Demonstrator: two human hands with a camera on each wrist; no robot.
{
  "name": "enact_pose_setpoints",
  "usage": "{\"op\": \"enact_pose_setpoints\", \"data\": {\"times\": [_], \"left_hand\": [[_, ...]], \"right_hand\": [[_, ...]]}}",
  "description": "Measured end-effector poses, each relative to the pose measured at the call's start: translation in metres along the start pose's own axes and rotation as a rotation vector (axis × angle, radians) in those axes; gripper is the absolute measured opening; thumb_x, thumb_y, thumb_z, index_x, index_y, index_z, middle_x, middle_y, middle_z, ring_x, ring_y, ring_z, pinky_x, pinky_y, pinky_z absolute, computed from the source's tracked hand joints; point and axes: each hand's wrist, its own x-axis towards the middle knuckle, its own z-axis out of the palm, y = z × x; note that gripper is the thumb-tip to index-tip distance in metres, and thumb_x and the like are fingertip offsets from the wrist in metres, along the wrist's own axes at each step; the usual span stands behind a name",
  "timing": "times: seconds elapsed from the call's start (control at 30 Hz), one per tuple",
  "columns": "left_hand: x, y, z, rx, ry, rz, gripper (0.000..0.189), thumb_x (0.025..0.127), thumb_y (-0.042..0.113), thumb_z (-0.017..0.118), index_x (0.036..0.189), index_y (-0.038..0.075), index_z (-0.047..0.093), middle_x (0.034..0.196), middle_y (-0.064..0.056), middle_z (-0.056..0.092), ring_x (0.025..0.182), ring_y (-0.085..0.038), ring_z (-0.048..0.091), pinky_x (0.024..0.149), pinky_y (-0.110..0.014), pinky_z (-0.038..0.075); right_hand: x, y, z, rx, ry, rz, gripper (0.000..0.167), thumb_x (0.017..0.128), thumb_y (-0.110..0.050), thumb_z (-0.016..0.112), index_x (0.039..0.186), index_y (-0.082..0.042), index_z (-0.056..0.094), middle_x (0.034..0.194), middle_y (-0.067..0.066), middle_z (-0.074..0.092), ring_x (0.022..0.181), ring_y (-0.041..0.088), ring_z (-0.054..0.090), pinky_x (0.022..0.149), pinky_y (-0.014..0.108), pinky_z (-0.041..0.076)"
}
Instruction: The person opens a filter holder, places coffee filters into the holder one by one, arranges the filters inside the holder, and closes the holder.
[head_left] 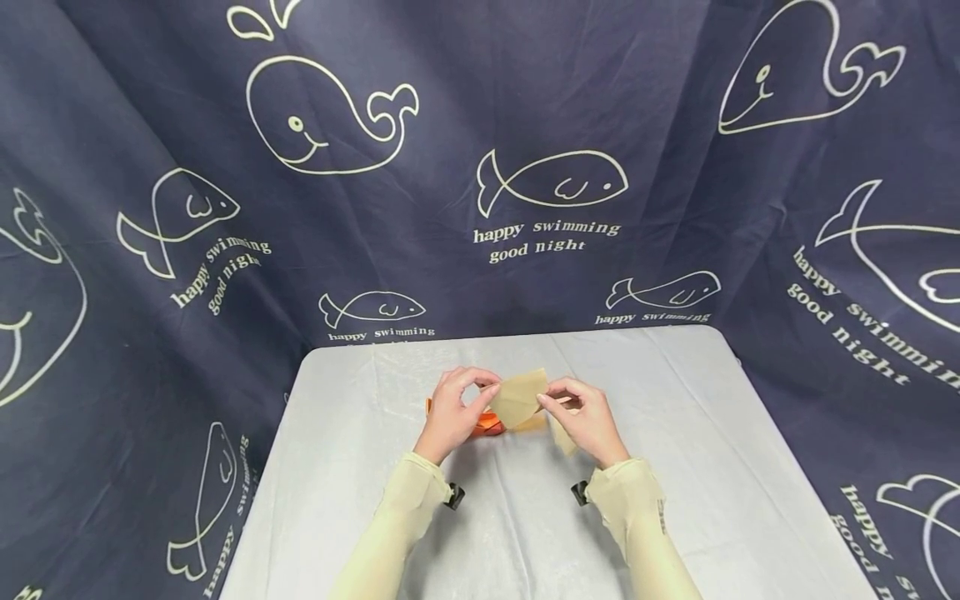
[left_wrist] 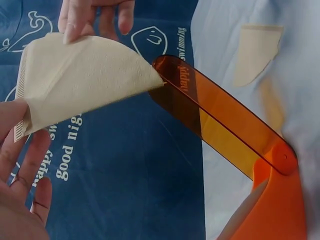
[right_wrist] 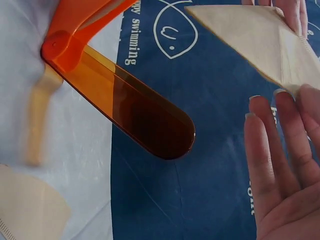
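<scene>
A tan cone-shaped paper coffee filter (head_left: pixel 519 398) with a crimped edge is held up above the table between both hands. My left hand (head_left: pixel 452 412) pinches its crimped side; in the left wrist view, that thumb (left_wrist: pixel 12 112) lies over the edge. On the other side, my right hand (head_left: pixel 587 417) pinches the paper between thumb and fingertips. Behind and below the filter sits an orange holder (head_left: pixel 487 423), partly hidden by the left hand. Its see-through amber lid (right_wrist: pixel 145 115) is swung up on a hinge.
A second coffee filter (left_wrist: pixel 257 52) lies flat on the white-covered table (head_left: pixel 337 500), near the right hand. A blurred tan strip (right_wrist: pixel 39 115) shows by the holder; its kind is unclear. Dark blue curtains (head_left: pixel 450 275) with whale and fish prints enclose the table.
</scene>
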Motion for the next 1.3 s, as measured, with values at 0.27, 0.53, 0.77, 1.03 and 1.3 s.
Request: {"op": "enact_pose_setpoints", "data": {"times": [0.27, 0.53, 0.77, 1.03, 1.3], "left_hand": [[-0.001, 0.001, 0.001, 0.014, -0.028, 0.023, 0.010, 0.094, 0.024, 0.077, 0.105, 0.023, 0.077, 0.095, 0.010, 0.073, 0.095, -0.009, 0.063, 0.093, -0.037, 0.044], [-0.002, 0.001, -0.002, 0.063, -0.047, 0.063, 0.015, 0.094, 0.024, 0.077, 0.109, 0.023, 0.079, 0.094, 0.009, 0.075, 0.094, -0.011, 0.065, 0.089, -0.035, 0.041], [-0.003, 0.000, -0.002, 0.098, -0.050, 0.086, 0.010, 0.093, 0.024, 0.078, 0.103, 0.024, 0.081, 0.094, 0.011, 0.077, 0.091, -0.008, 0.063, 0.085, -0.033, 0.040], [-0.002, -0.002, 0.001, 0.041, 0.027, 0.079, 0.009, 0.093, 0.022, 0.078, 0.102, 0.021, 0.080, 0.089, 0.008, 0.074, 0.090, -0.010, 0.063, 0.087, -0.034, 0.038], [0.000, -0.003, 0.003, 0.021, 0.029, 0.078, 0.009, 0.095, 0.023, 0.076, 0.104, 0.022, 0.078, 0.093, 0.008, 0.073, 0.093, -0.009, 0.063, 0.089, -0.034, 0.038]], "right_hand": [[0.003, 0.031, 0.002, 0.001, 0.021, -0.033, 0.008, 0.095, -0.003, 0.073, 0.096, 0.005, 0.071, 0.088, 0.017, 0.075, 0.079, 0.012, 0.072, 0.073, 0.016, 0.057], [0.002, 0.035, 0.000, -0.145, 0.000, -0.133, 0.007, 0.092, -0.006, 0.077, 0.094, -0.012, 0.074, 0.085, -0.001, 0.076, 0.078, 0.005, 0.069, 0.071, 0.021, 0.058], [0.001, 0.035, 0.001, -0.145, -0.013, -0.137, 0.008, 0.092, -0.006, 0.077, 0.095, -0.013, 0.074, 0.086, -0.002, 0.076, 0.079, 0.003, 0.070, 0.070, 0.021, 0.058], [-0.004, 0.034, 0.001, -0.108, 0.016, -0.065, 0.006, 0.091, -0.011, 0.080, 0.096, -0.012, 0.077, 0.090, 0.003, 0.078, 0.081, 0.007, 0.072, 0.074, 0.023, 0.059], [-0.005, 0.036, 0.001, -0.115, 0.042, -0.082, 0.004, 0.091, -0.007, 0.078, 0.095, -0.009, 0.078, 0.090, 0.005, 0.078, 0.080, 0.007, 0.072, 0.074, 0.024, 0.060]]}}
